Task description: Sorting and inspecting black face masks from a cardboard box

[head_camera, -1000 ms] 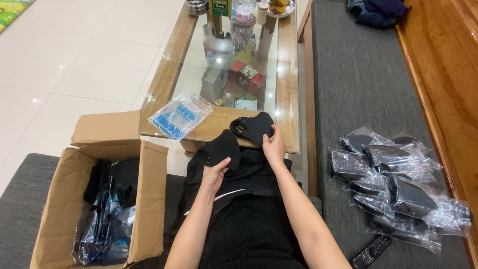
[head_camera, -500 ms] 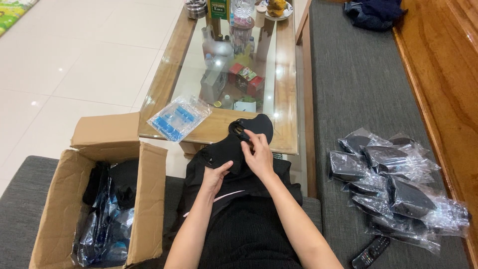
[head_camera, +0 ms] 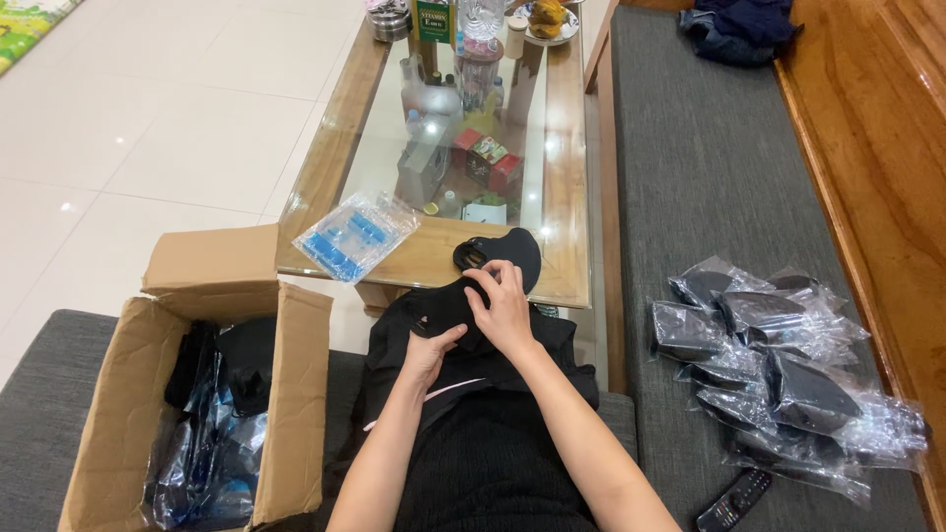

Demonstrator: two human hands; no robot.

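Observation:
A black fabric piece [head_camera: 507, 251] with a looped strap lies partly on the near edge of the glass coffee table [head_camera: 562, 197] and partly on my lap. My right hand [head_camera: 505, 303] pinches it near its strap, fingers closed on the cloth. My left hand [head_camera: 430, 352] grips the lower part of the same black fabric on my lap, over a pile of more black cloth [head_camera: 404, 335]. A clear packet with blue items [head_camera: 355, 236] lies on the table to the left of my hands.
An open cardboard box [head_camera: 291, 394] with black items in clear bags stands at my left. Several bagged black items [head_camera: 778, 365] lie on the grey sofa at my right, with a remote control [head_camera: 734, 500]. Bottles, jars and small boxes crowd the table.
My right hand has drawn back from the table edge toward my lap, pulling the black piece nearer. My left hand has stayed on the fabric in my lap.

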